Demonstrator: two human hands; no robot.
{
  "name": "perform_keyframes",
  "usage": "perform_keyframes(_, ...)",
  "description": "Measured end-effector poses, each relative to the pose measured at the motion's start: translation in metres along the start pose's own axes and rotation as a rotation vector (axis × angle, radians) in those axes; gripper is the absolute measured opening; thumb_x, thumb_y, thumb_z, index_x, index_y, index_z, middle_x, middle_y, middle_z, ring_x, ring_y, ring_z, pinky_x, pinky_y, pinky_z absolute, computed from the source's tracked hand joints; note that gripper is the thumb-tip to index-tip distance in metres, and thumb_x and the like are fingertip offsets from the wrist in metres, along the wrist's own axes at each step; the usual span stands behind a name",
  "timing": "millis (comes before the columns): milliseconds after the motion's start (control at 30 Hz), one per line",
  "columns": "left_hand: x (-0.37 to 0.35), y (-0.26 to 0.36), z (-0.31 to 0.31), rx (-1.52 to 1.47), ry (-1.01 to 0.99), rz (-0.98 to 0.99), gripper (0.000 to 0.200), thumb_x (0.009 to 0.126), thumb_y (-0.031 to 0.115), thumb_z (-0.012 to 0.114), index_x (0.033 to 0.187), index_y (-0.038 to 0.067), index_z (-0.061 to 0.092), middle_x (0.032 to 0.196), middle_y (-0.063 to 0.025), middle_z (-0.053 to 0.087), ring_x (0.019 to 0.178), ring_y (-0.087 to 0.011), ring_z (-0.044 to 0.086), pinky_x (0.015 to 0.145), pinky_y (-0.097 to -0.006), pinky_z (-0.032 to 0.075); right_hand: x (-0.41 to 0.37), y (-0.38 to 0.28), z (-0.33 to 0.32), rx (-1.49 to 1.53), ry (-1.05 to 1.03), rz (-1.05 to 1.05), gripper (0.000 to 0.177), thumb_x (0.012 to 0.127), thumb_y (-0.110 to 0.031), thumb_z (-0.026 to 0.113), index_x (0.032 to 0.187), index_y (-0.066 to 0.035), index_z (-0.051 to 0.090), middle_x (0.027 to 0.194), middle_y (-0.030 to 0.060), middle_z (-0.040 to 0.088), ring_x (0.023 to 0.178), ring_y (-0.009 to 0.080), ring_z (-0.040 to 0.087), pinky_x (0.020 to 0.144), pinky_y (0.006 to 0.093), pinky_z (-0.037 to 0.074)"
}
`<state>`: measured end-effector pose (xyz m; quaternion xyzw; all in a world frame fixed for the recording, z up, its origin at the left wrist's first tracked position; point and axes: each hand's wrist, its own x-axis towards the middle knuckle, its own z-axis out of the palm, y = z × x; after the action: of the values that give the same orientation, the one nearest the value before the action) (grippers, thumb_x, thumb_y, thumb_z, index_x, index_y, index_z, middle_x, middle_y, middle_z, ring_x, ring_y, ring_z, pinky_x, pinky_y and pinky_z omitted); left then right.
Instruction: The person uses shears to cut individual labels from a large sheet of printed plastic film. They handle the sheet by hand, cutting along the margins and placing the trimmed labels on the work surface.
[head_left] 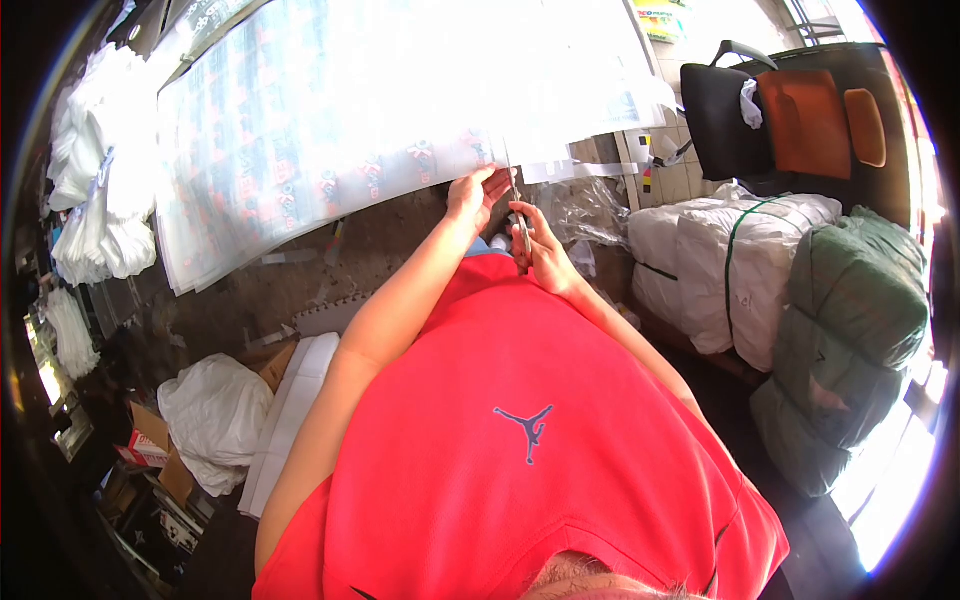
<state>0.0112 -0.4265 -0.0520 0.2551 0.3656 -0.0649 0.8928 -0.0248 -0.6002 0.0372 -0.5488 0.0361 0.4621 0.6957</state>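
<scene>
A large white, translucent sheet [300, 200] with rows of red and blue print spreads across the top of the view, its far part washed out by glare. My left hand [474, 197] is closed at its near edge, fingers gripping the sheet. Just to the right, my right hand [545, 250] is wrapped around the handles of a pair of scissors [524, 236]. The blades point away from me, up at the sheet's edge beside my left fingers. Glare makes it hard to tell how far apart the blades are.
Clear plastic scraps [597, 215] lie right of the scissors. Further right are a white wrapped bundle [690, 265], a dark green bundle [850, 320] and an office chair [725, 120]. White bags [100, 215] hang at left; a white plastic bag [215, 410] sits below near cardboard boxes.
</scene>
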Motion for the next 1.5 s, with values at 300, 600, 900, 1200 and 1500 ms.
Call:
perform_keyframes(300, -0.003, 0.001, 0.002, -0.031, -0.028, 0.0, 0.016, 0.093, 0.005, 0.054, 0.103, -0.008, 0.057, 0.098, -0.0214, 0.067, 0.092, -0.0308, 0.069, 0.08, -0.0364, 0.058, 0.001, 0.009, 0.0, -0.024, 0.037, -0.027, 0.045, 0.099, -0.013, 0.046, 0.141, -0.014, 0.03, 0.075, -0.0005, 0.046, 0.058, 0.0077, 0.043, 0.053, 0.0246, 0.04)
perform_keyframes(600, -0.012, 0.004, 0.007, -0.005, 0.0, 0.012, 0.018, 0.094, 0.006, 0.055, 0.104, -0.008, 0.057, 0.101, -0.0191, 0.065, 0.094, -0.0277, 0.067, 0.086, -0.0371, 0.056, 0.028, 0.004, 0.0, 0.056, 0.116, -0.05, 0.056, 0.098, -0.012, 0.047, 0.147, -0.009, 0.02, 0.076, 0.0021, 0.051, 0.059, 0.01, 0.046, 0.053, 0.0256, 0.042)
perform_keyframes(900, -0.016, 0.006, 0.004, 0.007, 0.027, -0.033, 0.014, 0.091, 0.007, 0.059, 0.101, -0.003, 0.062, 0.103, -0.0142, 0.065, 0.099, -0.0236, 0.064, 0.085, -0.0371, 0.055, 0.057, -0.001, -0.013, 0.051, 0.099, -0.1, 0.063, 0.097, -0.014, 0.051, 0.151, -0.003, 0.019, 0.077, 0.0017, 0.049, 0.059, 0.0101, 0.045, 0.053, 0.0266, 0.042)
perform_keyframes(1200, -0.03, 0.012, 0.01, 0.031, 0.093, -0.03, 0.011, 0.089, 0.008, 0.063, 0.099, 0.005, 0.063, 0.095, -0.0051, 0.064, 0.09, -0.0169, 0.062, 0.079, -0.0336, 0.052, 0.064, -0.032, -0.018, -0.008, 0.119, -0.053, 0.06, 0.098, -0.026, 0.056, 0.148, -0.004, 0.03, 0.075, 0.0009, 0.049, 0.058, 0.01, 0.044, 0.054, 0.0282, 0.042)
perform_keyframes(1500, -0.042, 0.02, 0.014, 0.039, 0.045, -0.067, 0.014, 0.089, 0.01, 0.063, 0.102, 0.005, 0.063, 0.096, -0.0049, 0.063, 0.091, -0.0161, 0.06, 0.082, -0.0335, 0.05, 0.075, -0.037, -0.017, 0.015, 0.111, -0.095, 0.066, 0.097, -0.024, 0.057, 0.149, 0.0, 0.025, 0.076, 0.0023, 0.05, 0.058, 0.0113, 0.044, 0.054, 0.0281, 0.041)
